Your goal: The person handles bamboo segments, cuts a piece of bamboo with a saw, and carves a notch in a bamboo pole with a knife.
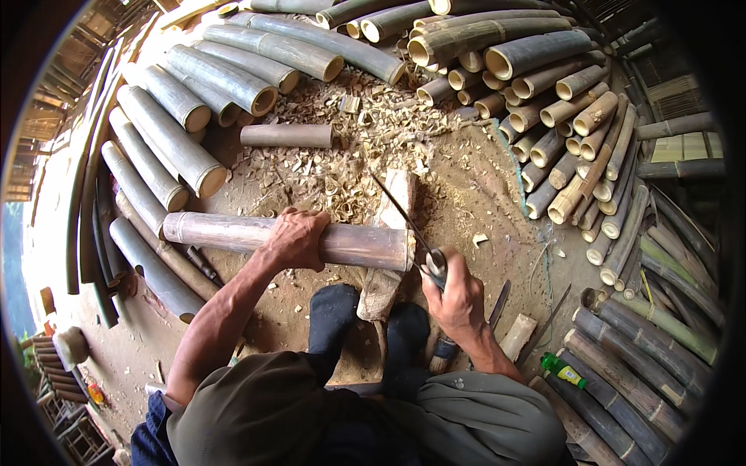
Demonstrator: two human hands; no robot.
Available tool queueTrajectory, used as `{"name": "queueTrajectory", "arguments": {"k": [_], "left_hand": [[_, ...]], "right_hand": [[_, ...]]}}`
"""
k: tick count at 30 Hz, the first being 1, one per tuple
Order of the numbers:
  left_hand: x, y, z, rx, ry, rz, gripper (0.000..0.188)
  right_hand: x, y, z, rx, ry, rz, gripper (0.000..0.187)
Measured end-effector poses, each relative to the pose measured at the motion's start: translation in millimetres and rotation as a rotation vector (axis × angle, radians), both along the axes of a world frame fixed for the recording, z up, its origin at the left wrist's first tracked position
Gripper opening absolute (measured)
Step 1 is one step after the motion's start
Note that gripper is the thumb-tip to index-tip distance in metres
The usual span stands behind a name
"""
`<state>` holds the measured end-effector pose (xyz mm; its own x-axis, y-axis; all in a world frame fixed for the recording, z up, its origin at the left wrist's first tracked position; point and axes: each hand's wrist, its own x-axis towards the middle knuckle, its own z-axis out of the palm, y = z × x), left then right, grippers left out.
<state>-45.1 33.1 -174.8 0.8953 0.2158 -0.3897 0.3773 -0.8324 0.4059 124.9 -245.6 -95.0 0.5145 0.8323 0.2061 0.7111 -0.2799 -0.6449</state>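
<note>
A thick bamboo section (210, 231) lies crosswise in front of me, its right end resting on a pale wooden block (378, 293). My left hand (298, 237) is wrapped over the top of the bamboo, right of its middle. In my right hand (456, 293) is the handle of a handsaw (400, 208), gripped with closed fingers. The saw's thin dark blade points away and to the left, beside the bamboo's right end. Whether its teeth touch the bamboo I cannot tell.
Wood chips (334, 167) and a short bamboo piece (286, 136) lie ahead. Bamboo poles (171, 140) line the left, with stacked cut bamboo (536, 54) at the far right. A long blade (500, 303) and a green bottle (563, 370) are on my right.
</note>
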Motion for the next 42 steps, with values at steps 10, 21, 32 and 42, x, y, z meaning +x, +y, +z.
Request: {"name": "queueTrajectory", "arguments": {"k": [10, 21, 32, 42], "left_hand": [[-3.1, -9.4, -3.7, 0.073, -0.111, 0.027, 0.059], [-11.5, -13.1, -8.3, 0.104, -0.180, 0.046, 0.059], [-12.3, -23.4, -10.2, 0.196, -0.325, 0.085, 0.046], [-14.7, -37.1, -19.5, 0.307, -0.434, 0.116, 0.048]], "right_hand": [[3.4, -2.4, -15.5, -0.304, 0.148, -0.028, 0.025], [4.7, -3.4, -31.5, -0.352, 0.148, -0.012, 0.028], [14.4, -5.2, -28.3, -0.374, 0.097, 0.014, 0.031], [36.5, -30.0, -77.8, -0.512, 0.121, -0.005, 0.025]]}}
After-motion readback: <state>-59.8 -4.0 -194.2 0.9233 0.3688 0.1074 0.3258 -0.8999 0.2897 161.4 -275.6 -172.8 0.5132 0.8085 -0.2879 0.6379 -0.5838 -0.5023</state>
